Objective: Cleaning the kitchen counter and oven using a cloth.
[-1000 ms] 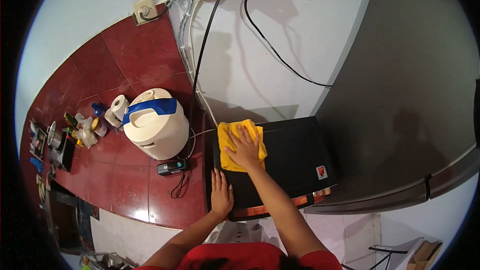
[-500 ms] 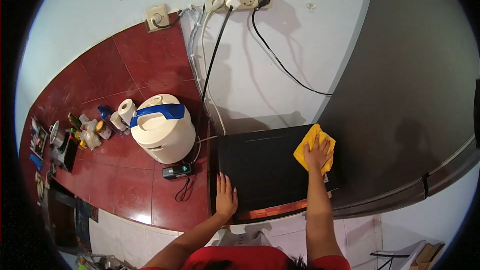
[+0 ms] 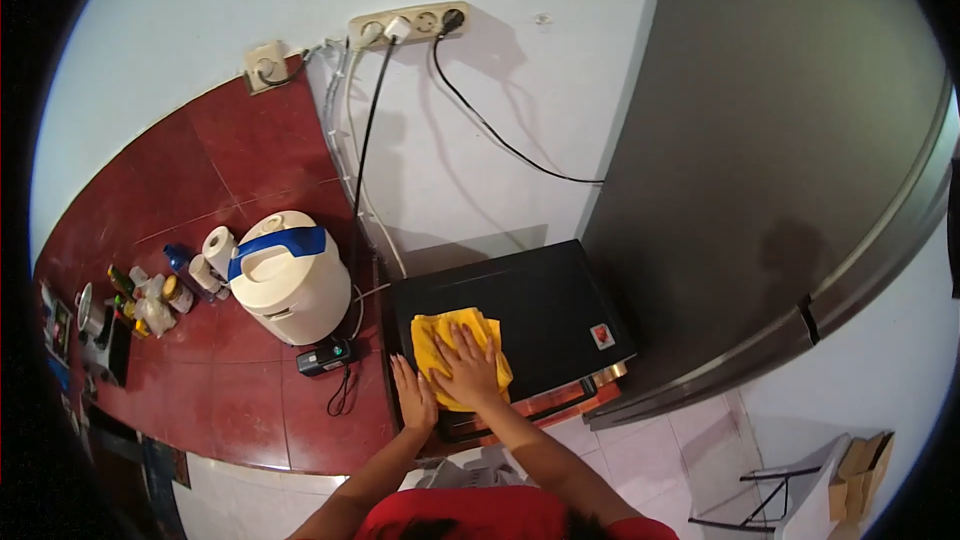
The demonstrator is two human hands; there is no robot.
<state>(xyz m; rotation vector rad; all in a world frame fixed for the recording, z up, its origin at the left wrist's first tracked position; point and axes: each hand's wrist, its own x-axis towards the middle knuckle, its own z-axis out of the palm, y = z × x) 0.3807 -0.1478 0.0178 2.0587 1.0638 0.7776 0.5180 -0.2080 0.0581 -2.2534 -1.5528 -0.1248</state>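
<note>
A black flat-topped oven (image 3: 535,300), with a handle along its shiny front, stands before me. On the near left part of its top lies a folded yellow cloth (image 3: 437,326). My right hand (image 3: 470,370) presses flat on this cloth, fingers spread. My left hand (image 3: 414,397) rests at the oven's left edge beside the cloth, fingers stretched out and nothing in it. A small sticker (image 3: 601,337) shows on the top's near right corner.
Left of the oven, a white rice cooker (image 3: 300,285) with a blue handle and a small black device (image 3: 326,357) stand on a red tiled counter (image 3: 240,395). A tall grey refrigerator (image 3: 760,140) rises at the right. Cords hang from a wall power strip (image 3: 412,25).
My right hand has moved the yellow cloth from the oven's right side to its near left, close to my left hand. The sticker is now uncovered. The view has shifted to the right.
</note>
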